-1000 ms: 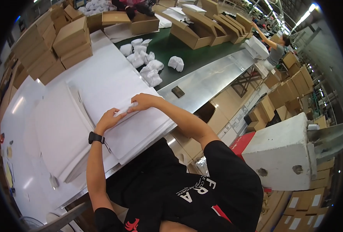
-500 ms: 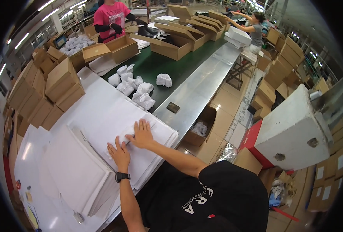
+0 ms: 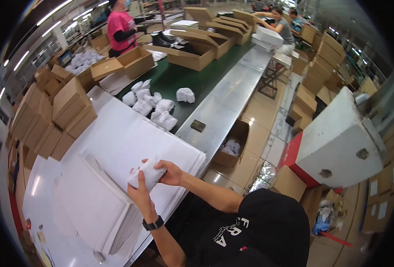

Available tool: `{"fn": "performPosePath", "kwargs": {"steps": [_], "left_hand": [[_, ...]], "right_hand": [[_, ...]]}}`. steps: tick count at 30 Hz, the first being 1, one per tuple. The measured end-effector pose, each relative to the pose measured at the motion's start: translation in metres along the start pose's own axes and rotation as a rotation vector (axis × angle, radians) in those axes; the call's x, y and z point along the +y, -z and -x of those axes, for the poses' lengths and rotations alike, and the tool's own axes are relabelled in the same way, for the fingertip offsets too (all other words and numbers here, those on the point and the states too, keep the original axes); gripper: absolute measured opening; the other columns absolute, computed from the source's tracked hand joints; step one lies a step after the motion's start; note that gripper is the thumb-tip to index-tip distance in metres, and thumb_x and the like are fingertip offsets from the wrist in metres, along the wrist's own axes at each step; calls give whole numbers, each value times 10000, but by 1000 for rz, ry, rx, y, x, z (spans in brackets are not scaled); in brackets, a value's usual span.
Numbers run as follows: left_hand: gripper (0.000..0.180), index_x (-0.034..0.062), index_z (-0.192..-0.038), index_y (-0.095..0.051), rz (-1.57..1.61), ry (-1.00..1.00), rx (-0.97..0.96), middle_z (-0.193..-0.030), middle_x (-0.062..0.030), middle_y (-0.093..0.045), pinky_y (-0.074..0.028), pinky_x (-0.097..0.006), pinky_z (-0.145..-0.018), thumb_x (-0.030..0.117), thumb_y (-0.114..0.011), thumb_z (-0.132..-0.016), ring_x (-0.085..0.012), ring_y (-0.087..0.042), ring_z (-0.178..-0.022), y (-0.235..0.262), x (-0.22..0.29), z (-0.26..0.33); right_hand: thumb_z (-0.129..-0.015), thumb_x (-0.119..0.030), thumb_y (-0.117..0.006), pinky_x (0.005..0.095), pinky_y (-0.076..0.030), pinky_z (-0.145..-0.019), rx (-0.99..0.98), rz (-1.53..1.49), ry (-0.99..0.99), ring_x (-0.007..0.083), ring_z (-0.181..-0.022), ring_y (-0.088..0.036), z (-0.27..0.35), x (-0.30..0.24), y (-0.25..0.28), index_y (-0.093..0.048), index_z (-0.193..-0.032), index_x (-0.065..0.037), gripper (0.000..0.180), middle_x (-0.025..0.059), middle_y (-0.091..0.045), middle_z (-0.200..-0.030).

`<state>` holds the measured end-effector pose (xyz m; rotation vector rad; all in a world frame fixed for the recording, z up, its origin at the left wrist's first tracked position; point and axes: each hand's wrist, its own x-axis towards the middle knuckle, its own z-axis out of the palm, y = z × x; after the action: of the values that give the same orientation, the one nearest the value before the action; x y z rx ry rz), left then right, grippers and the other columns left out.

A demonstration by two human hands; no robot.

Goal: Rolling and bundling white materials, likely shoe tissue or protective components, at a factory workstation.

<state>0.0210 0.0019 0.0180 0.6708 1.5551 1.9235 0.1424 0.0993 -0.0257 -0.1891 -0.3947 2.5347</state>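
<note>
Both my hands grip a bundle of crumpled white paper just above the paper stack. My left hand, with a dark watch at its wrist, closes round the near left side of it. At its right end the fingers of my right hand are wrapped round it. Beneath lies a stack of large white paper sheets, and a second paper stack rests to the left. Several wads of white paper sit past the sheets on the green conveyor belt.
Brown boxes are piled at the left. Open shoe boxes line the belt. A metal ledge runs along it, with a small dark block. A box of paper wads stands below. Co-workers are at the far side.
My hands were pressed flat on the sheets; now they hold the paper bundle, raised off the stack. The co-worker in pink has turned and shifted left.
</note>
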Motion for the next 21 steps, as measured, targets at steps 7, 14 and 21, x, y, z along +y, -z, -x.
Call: {"fn": "performPosePath", "kwargs": {"steps": [7, 14, 21], "left_hand": [[473, -74, -1228, -649, -263, 118, -242, -1112, -139, -699, -516, -324, -903, 267, -763, -921, -185, -649, -1007, 5, 7, 27], [669, -59, -1071, -698, 5, 132, 51, -923, -104, -702, -525, -322, -746, 571, -475, -1034, -171, -644, -796, 8, -8, 28], [665, 63, -758, -638, 478, 489, 64, -705, -37, -631, -492, -308, -589, 661, -464, -992, -164, -616, -650, 21, 10, 28]], "right_hand": [[-956, -436, -652, 350, -517, -896, 450, 1163, 117, 224, -1024, -663, 42, -24, -31, -650, -1197, -26, 477, 114, -717, -1014], [-1010, -330, -588, 318, -519, -740, 490, 1285, 827, 217, -798, -654, 55, 29, -68, -657, -1027, -17, 321, 157, -685, -862], [-1074, -275, -429, 267, -474, -839, 183, 1093, 484, 126, -895, -567, 36, 31, -68, -664, -1093, 11, 370, 65, -686, -994]]}}
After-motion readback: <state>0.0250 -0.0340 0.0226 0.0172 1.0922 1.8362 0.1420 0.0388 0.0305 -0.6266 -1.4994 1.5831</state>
